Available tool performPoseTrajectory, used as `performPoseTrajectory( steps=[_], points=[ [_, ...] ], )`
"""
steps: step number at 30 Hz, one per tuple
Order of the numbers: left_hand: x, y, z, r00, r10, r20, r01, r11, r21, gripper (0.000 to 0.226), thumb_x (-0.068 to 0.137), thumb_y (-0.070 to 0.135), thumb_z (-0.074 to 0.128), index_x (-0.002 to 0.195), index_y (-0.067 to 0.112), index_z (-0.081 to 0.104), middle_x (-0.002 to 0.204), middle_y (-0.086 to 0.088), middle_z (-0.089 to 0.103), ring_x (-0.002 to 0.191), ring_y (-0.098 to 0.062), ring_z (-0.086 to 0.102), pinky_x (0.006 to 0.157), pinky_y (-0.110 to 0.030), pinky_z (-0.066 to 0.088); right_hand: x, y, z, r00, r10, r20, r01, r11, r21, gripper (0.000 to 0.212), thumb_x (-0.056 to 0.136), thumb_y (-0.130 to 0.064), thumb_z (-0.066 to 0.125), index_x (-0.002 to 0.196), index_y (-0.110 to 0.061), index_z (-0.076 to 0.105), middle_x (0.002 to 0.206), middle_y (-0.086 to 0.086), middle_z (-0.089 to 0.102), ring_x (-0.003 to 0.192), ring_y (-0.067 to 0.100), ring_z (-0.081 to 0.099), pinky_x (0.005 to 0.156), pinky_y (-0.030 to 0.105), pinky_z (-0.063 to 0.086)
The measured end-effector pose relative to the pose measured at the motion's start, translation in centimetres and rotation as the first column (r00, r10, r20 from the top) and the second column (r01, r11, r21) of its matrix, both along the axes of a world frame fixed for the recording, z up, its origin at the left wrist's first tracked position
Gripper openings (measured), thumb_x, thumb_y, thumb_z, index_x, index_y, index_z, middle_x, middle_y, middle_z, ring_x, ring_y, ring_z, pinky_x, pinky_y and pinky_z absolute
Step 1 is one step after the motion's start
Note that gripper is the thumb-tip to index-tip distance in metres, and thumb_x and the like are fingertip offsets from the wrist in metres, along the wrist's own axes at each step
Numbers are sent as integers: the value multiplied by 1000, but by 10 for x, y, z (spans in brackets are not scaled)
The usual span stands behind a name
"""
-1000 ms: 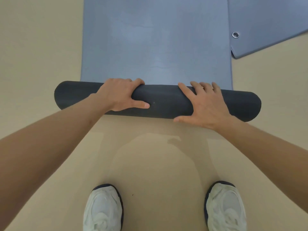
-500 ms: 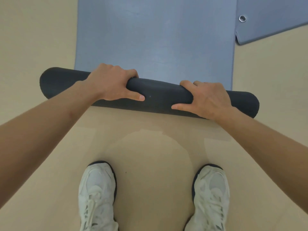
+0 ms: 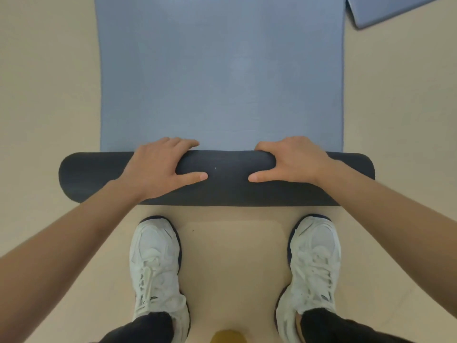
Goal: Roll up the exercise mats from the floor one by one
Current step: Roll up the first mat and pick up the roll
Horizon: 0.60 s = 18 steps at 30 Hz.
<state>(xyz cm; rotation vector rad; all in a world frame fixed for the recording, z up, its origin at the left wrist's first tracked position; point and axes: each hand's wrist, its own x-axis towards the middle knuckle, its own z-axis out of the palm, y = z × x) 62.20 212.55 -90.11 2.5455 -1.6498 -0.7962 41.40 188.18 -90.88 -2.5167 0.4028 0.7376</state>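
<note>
Dark roll (image 3: 227,186) of the blue mat (image 3: 220,70) on the floor (image 3: 44,70), long axis left to right. The left hand (image 3: 158,167) and right hand (image 3: 294,162), equally near, grip it, fingers curled over its far side; the unrolled length extends away. Mats: two; second mat (image 3: 385,8) at far right.

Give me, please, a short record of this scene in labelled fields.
mat: blue, partly rolled, flat part ahead on the floor
roll: dark cylinder across the mat's near end
left hand: grips the roll, fingers over its far side
right hand: grips the roll likewise
second mat: corner at top right
shoes: white, just behind the roll
</note>
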Motion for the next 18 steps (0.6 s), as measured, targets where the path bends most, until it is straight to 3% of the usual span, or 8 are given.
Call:
performPoseTrajectory(
  steps=[3,6,11,14,18],
  points=[
    [-30,11,-1,986,-85,145,126,946,-298,79,85,68,57,145,19,53,150,-8,52,135,-33,50,105,-49,41,11,-15,-8,998,-44,-45,47,996,73,63,73,-92,49,111,-42,56,88,-13,65,86,13,62,77,35,50],
    [-62,22,-13,969,-162,184,212,930,-299,80,83,70,63,148,24,54,160,-11,42,147,-37,39,119,-55,29,16,-20,-16,996,-69,-58,74,994,85,67,72,-93,49,115,-42,57,99,-15,66,94,14,62,79,35,48],
    [-58,15,-30,964,-163,211,214,945,-247,95,73,77,69,152,30,48,164,-6,37,151,-34,34,124,-56,22,20,-19,-17,988,-155,-28,153,985,-75,90,72,-93,47,144,-39,46,130,-6,57,120,22,55,90,38,42],
    [-40,1,-35,969,-168,182,212,942,-259,93,73,80,67,151,32,48,161,-4,42,148,-32,39,123,-53,24,15,-8,-13,963,-179,200,215,960,-177,79,85,-80,49,145,-29,49,133,1,56,120,26,54,97,42,42],
    [-18,-16,-28,989,-144,41,150,961,-232,95,72,88,59,151,38,45,160,6,43,146,-24,41,121,-46,27,-7,31,-18,840,-81,537,225,952,-209,72,85,-68,59,135,-16,61,128,9,61,110,33,58,95,48,44]
  ],
)
